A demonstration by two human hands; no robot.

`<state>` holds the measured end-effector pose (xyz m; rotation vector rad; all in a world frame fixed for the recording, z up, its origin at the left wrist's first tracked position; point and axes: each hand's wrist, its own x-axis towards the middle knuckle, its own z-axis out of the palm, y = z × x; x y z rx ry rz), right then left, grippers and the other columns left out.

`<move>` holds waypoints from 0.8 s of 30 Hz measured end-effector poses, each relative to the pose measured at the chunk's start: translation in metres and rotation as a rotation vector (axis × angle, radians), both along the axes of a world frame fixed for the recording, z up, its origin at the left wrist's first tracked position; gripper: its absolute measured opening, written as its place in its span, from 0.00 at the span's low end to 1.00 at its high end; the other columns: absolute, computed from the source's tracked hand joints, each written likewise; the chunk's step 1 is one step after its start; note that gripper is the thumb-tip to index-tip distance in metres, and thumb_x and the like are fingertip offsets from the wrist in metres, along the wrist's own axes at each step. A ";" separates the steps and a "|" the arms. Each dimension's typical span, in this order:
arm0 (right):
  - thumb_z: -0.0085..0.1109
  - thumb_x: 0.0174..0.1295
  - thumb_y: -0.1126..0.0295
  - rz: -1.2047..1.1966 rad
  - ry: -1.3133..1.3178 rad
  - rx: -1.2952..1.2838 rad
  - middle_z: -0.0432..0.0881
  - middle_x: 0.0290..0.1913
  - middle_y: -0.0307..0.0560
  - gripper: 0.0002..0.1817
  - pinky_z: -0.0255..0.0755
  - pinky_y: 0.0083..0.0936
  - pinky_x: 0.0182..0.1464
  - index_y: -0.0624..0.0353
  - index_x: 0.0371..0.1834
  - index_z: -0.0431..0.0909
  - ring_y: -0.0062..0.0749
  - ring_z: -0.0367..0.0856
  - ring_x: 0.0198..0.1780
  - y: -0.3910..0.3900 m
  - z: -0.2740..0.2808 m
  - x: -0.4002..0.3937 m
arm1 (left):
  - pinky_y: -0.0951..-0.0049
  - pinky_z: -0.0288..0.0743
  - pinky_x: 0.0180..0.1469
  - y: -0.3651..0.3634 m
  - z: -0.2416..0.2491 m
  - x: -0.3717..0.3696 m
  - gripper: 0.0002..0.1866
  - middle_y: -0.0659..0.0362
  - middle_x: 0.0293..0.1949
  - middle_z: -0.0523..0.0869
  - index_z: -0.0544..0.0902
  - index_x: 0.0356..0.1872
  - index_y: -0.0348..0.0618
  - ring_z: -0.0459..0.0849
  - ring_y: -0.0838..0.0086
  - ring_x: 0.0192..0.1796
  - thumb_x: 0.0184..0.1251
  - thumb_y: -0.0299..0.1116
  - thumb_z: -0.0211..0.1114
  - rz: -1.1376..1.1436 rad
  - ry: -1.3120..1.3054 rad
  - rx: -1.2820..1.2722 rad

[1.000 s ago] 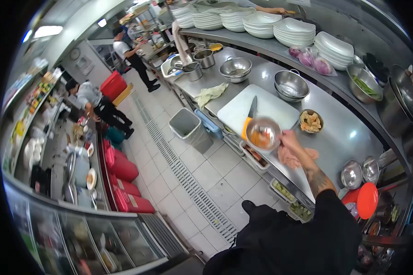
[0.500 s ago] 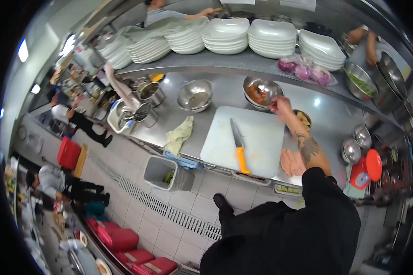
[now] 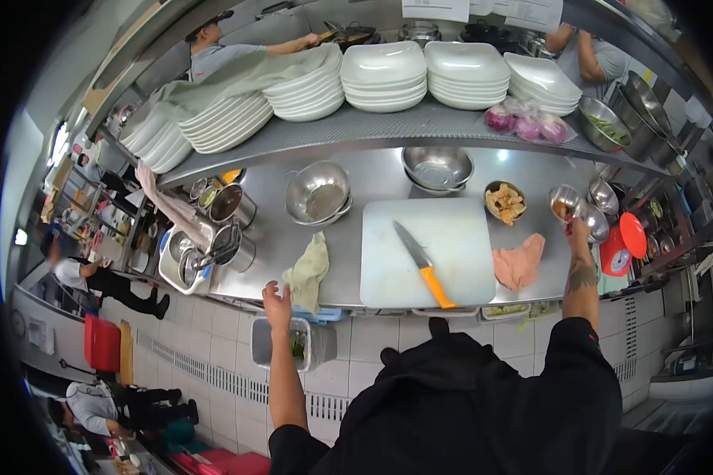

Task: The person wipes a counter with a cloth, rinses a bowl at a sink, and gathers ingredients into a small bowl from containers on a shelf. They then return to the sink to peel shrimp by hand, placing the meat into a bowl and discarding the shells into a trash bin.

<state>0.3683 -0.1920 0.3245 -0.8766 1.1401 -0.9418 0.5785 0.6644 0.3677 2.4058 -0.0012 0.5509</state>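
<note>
My right hand [image 3: 578, 231] is closed on the rim of a small metal bowl [image 3: 563, 207] with some reddish-brown food in it, at the right of the steel counter. Near the counter's front edge, beside a pale green cloth [image 3: 309, 273], my left hand [image 3: 276, 302] is empty with its fingers apart. A knife with an orange handle [image 3: 434, 285] lies on the white cutting board [image 3: 467, 237]. Behind the board stands a metal mixing bowl [image 3: 438, 168]. A bowl of yellowish-brown pieces [image 3: 505, 201] and a pink cloth [image 3: 519, 261] are right of the board.
Stacked white plates [image 3: 384, 75] and bagged purple onions [image 3: 527, 123] occupy the shelf above. A metal bowl [image 3: 318, 192] stands left of the board. A grey bin [image 3: 317, 344] is below the edge. A red scale [image 3: 616, 257] stands right. Other people work beyond and at left.
My right hand has left the mixing bowl and moved right to the small bowl. The reddish food no longer shows in the mixing bowl. My left hand has come into view.
</note>
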 end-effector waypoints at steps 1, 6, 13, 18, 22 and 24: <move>0.52 0.55 0.78 0.003 0.001 0.025 0.78 0.30 0.49 0.11 0.76 0.26 0.24 0.66 0.42 0.75 0.32 0.77 0.25 -0.001 -0.003 -0.005 | 0.58 0.77 0.39 -0.007 -0.018 0.014 0.14 0.45 0.34 0.85 0.80 0.41 0.37 0.84 0.52 0.36 0.60 0.35 0.68 -0.005 -0.010 -0.007; 0.52 0.58 0.76 0.086 -0.014 0.178 0.75 0.27 0.47 0.04 0.78 0.25 0.26 0.65 0.31 0.77 0.31 0.74 0.24 0.008 -0.028 0.003 | 0.58 0.76 0.48 -0.049 -0.095 0.040 0.21 0.43 0.47 0.83 0.76 0.44 0.37 0.81 0.45 0.49 0.56 0.40 0.71 -0.071 0.278 0.120; 0.51 0.63 0.70 0.196 -0.154 0.171 0.81 0.31 0.46 0.07 0.74 0.24 0.27 0.61 0.39 0.77 0.31 0.78 0.28 0.055 -0.028 0.011 | 0.54 0.75 0.50 -0.020 -0.083 0.041 0.25 0.43 0.45 0.80 0.75 0.53 0.42 0.80 0.47 0.48 0.53 0.34 0.69 -0.195 0.369 0.170; 0.59 0.55 0.68 0.561 0.772 -0.712 0.83 0.26 0.48 0.13 0.75 0.32 0.30 0.59 0.43 0.80 0.36 0.82 0.28 0.141 -0.049 -0.030 | 0.54 0.73 0.53 -0.022 -0.090 0.029 0.29 0.44 0.44 0.78 0.74 0.59 0.43 0.79 0.49 0.48 0.53 0.29 0.71 -0.095 0.285 0.096; 0.58 0.57 0.63 0.360 1.132 -1.210 0.76 0.52 0.64 0.25 0.70 0.56 0.52 0.61 0.58 0.71 0.66 0.75 0.53 0.242 -0.081 -0.028 | 0.51 0.70 0.55 -0.043 -0.096 0.021 0.30 0.42 0.46 0.77 0.72 0.58 0.42 0.77 0.45 0.51 0.52 0.26 0.71 0.009 0.282 0.194; 0.65 0.54 0.58 0.577 1.428 -1.091 0.66 0.59 0.66 0.38 0.73 0.56 0.50 0.63 0.65 0.62 0.68 0.72 0.56 0.240 -0.093 -0.016 | 0.51 0.70 0.55 -0.051 -0.087 0.020 0.30 0.40 0.47 0.77 0.70 0.58 0.41 0.77 0.44 0.52 0.52 0.25 0.70 -0.021 0.314 0.247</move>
